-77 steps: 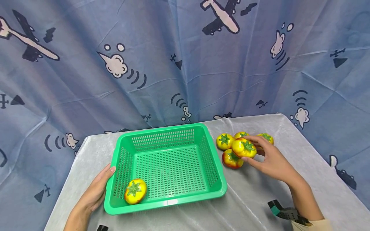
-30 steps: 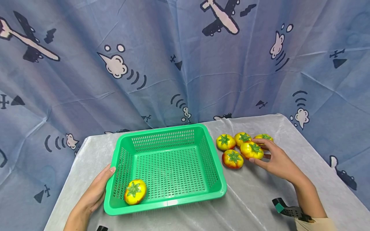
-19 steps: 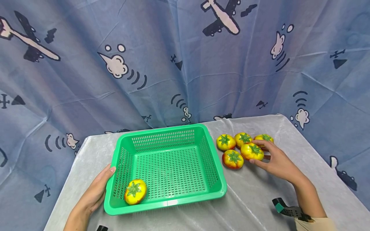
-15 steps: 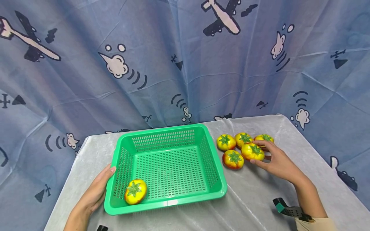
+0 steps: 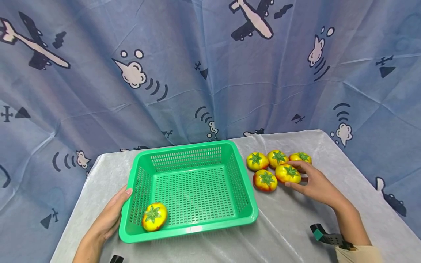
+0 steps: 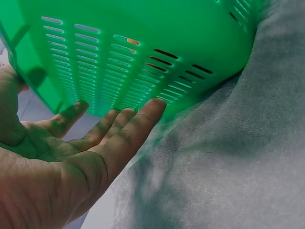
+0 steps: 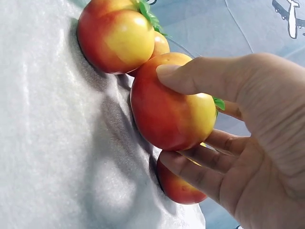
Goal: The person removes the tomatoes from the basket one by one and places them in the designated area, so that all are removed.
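My right hand (image 5: pixel 314 182) holds a yellow-and-red tomato (image 5: pixel 287 173) with a green leafy top. In the right wrist view, the thumb lies on the red side of this tomato (image 7: pixel 167 112) and the fingers curve around its far side, close over the cloth. Around it sit several more tomatoes, including a front-left one (image 5: pixel 265 181) and a back-left one (image 5: pixel 256 161). At the left, my left hand (image 5: pixel 110 215) grips the side of a green plastic basket (image 5: pixel 190 230), thumb over the rim and fingers against the slotted wall. One tomato (image 5: pixel 154 217) lies in the basket's near-left corner.
A grey cloth (image 5: pixel 283 230) covers the table. Behind it hangs a blue curtain (image 5: pixel 184 73) printed with planes and clouds. A dark strap (image 5: pixel 332 240) circles the right wrist. The basket's right wall stands close to the tomato group.
The right hand has moved right and slightly down with its tomato, away from above the front-left one, uncovering the tomato behind. The left hand and basket have stayed in place.
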### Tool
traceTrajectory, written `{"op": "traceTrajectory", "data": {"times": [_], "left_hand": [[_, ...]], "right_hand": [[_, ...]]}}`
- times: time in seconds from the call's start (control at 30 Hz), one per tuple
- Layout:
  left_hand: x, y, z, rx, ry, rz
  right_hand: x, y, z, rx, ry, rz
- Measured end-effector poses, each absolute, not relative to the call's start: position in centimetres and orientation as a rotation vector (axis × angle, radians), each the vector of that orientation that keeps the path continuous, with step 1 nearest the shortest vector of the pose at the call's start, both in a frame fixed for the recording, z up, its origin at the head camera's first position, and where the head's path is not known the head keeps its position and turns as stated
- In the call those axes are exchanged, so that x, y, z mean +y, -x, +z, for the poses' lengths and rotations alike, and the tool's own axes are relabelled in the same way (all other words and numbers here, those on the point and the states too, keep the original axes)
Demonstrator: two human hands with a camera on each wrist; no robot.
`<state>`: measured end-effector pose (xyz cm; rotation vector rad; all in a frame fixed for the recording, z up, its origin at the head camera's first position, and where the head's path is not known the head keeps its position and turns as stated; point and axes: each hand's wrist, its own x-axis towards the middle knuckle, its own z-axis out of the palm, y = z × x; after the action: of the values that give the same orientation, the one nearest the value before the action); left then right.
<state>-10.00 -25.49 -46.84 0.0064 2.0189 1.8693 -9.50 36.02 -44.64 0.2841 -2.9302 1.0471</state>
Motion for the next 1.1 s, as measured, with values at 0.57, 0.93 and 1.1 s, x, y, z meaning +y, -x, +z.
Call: {"op": "traceTrajectory", "data": {"times": [0.57,0.93,1.1], "left_hand": [[-25.5,9.9,-47.0,2.008,-0.007,1.889],[-25.5,9.9,-46.9,2.011,-0.021,1.877],[-25.5,9.9,-46.9,2.001,-0.028,1.88]], "right_hand": [[36.0,9.6,-45.6,-2.975,-0.284,1.068],[36.2,9.7,-45.7,-2.985,-0.277,1.045],[36.1,9.6,-45.6,-2.979,-0.291,1.043]]}}
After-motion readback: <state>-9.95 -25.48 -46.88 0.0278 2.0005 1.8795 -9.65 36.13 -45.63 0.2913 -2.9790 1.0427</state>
